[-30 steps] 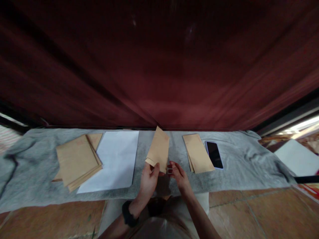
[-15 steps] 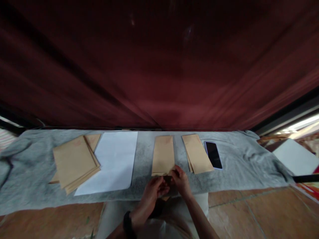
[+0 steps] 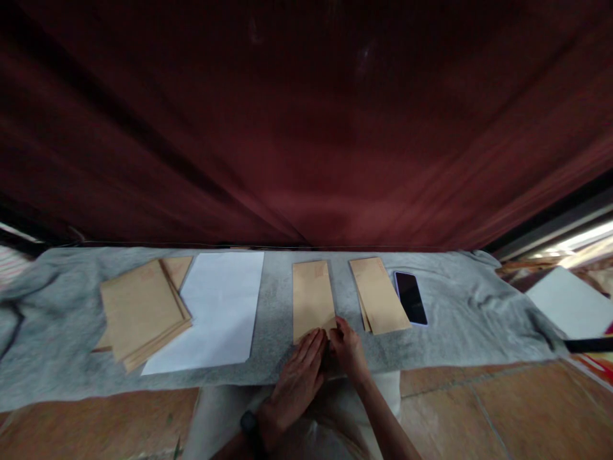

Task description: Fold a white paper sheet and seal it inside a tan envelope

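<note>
A brown paper envelope (image 3: 313, 297) lies lengthwise in front of me on the grey cloth. My left hand (image 3: 302, 369) rests flat over its near edge, fingers stretched out, with a dark watch on the wrist. At the near right corner my right hand (image 3: 345, 348) has its fingers bent and pressed on the envelope's edge. Both hands hide most of that near edge. To the right lie further brown envelopes (image 3: 380, 297), overlapping and slightly fanned.
A stack of brown envelopes (image 3: 143, 310) overlaps white paper sheets (image 3: 223, 306) on the left. A phone (image 3: 410, 298) lies right of the fanned envelopes. Grey cloth (image 3: 479, 313) covers the narrow table, and a dark red curtain (image 3: 306, 160) hangs behind it.
My left hand has turned from curled fingers to lying flat on the envelope's near edge. The envelope is tilted a little differently. My right hand stays at its corner.
</note>
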{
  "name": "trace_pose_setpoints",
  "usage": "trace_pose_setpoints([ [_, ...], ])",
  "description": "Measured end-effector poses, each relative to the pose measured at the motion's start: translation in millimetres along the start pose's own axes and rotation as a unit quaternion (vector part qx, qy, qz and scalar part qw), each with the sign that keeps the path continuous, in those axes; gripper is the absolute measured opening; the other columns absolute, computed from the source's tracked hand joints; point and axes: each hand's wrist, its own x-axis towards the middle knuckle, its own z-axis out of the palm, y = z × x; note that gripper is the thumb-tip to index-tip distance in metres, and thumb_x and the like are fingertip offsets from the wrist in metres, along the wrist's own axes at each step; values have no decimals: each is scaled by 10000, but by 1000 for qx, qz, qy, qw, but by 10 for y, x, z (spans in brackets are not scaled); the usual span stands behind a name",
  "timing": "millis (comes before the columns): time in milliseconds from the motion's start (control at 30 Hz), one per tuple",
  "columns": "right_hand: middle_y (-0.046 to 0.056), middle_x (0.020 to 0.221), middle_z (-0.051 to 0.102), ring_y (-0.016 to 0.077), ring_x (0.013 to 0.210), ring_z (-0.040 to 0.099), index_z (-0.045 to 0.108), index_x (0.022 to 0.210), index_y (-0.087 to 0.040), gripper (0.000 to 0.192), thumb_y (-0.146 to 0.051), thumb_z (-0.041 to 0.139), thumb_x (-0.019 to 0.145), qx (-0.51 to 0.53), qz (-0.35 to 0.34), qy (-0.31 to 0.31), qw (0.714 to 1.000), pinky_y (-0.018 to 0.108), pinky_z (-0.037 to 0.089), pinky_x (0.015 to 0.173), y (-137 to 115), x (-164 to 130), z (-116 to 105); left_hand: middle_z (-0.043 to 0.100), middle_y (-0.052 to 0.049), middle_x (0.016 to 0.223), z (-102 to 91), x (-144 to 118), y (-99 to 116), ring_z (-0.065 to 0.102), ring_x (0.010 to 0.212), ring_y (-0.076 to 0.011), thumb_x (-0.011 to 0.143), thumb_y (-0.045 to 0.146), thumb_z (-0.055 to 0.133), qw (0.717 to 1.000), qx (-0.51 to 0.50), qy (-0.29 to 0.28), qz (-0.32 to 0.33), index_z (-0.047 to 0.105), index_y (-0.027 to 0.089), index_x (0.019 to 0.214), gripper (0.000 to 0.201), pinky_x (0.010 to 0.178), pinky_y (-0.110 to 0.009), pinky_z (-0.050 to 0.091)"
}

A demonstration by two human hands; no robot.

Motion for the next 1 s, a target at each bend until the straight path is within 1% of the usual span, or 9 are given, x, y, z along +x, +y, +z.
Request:
trace_pose_setpoints([
  [200, 140, 1076, 748, 220, 812, 731, 581, 1307, -141, 360, -241, 415, 1004, -188, -45, 38, 980, 297, 547, 711, -55, -120, 39, 404, -125, 1634, -19, -48, 2, 358, 1522, -269, 926, 155, 537, 999, 33, -1, -5, 333, 157, 1581, 686, 1189, -448, 430],
  [333, 125, 1004, 724, 237, 836, 713, 589, 1325, -160, 356, -206, 413, 1019, -265, -101, 72, 956, 330, 574, 715, -120, -244, 7, 432, -132, 1616, 4, -47, 11, 364, 1517, -281, 929, 150, 513, 998, 55, 1, -7, 331, 152, 1587, 683, 1180, -456, 432],
  [367, 127, 1022, 720, 248, 903, 708, 598, 1321, -168, 364, -177, 409, 1010, -269, -137, 69, 951, 355, 586, 767, -129, -286, 4, 443, -138, 1607, 31, -49, 10, 371, 1513, -286, 930, 148, 501, 998, 60, 2, -1, 331, 151, 1589, 681, 1182, -466, 426],
  [433, 145, 1166, 708, 263, 1103, 668, 600, 1338, -169, 410, -117, 413, 977, -255, -227, 43, 939, 417, 576, 931, -138, -384, 10, 481, -144, 1579, 101, -59, 2, 412, 1490, -283, 926, 133, 474, 997, 70, 10, 8, 338, 157, 1590, 678, 1189, -477, 411],
  [500, 154, 1353, 648, 264, 1299, 571, 571, 1392, -147, 466, -98, 438, 948, -233, -297, 7, 926, 465, 510, 1085, -138, -485, 34, 516, -139, 1551, 161, -79, -11, 454, 1462, -272, 904, 100, 459, 997, 80, 21, 10, 352, 166, 1586, 694, 1194, -475, 401],
  [533, 151, 1414, 616, 261, 1363, 523, 555, 1418, -138, 486, -105, 449, 945, -226, -313, -4, 922, 480, 473, 1134, -136, -530, 48, 528, -136, 1541, 177, -92, -18, 466, 1454, -267, 890, 85, 457, 996, 85, 25, 9, 361, 166, 1582, 704, 1195, -470, 400],
  [633, 135, 1479, 580, 243, 1436, 462, 515, 1478, -143, 504, -144, 440, 979, -228, -306, -13, 924, 503, 414, 1192, -119, -617, 87, 556, -142, 1514, 154, -143, -38, 491, 1433, -258, 892, 94, 462, 995, 94, 33, 10, 398, 132, 1558, 670, 1185, -439, 415],
  [800, 115, 1492, 582, 200, 1438, 472, 477, 1517, -153, 490, -196, 422, 1032, -252, -277, -5, 927, 454, 388, 1216, -85, -636, 101, 568, -141, 1502, 13, -218, -72, 515, 1406, -256, 918, 150, 464, 994, 97, 52, -13, 397, 113, 1556, 643, 1173, -428, 422],
  [1000, 101, 1538, 537, 218, 1464, 443, 463, 1527, -159, 508, -180, 446, 1020, -276, -266, 6, 924, 467, 365, 1221, -36, -654, 87, 590, -119, 1483, -11, -233, -88, 517, 1391, -257, 970, 235, 484, 990, 130, 58, -21, 461, 114, 1513, 556, 1175, -431, 401],
])
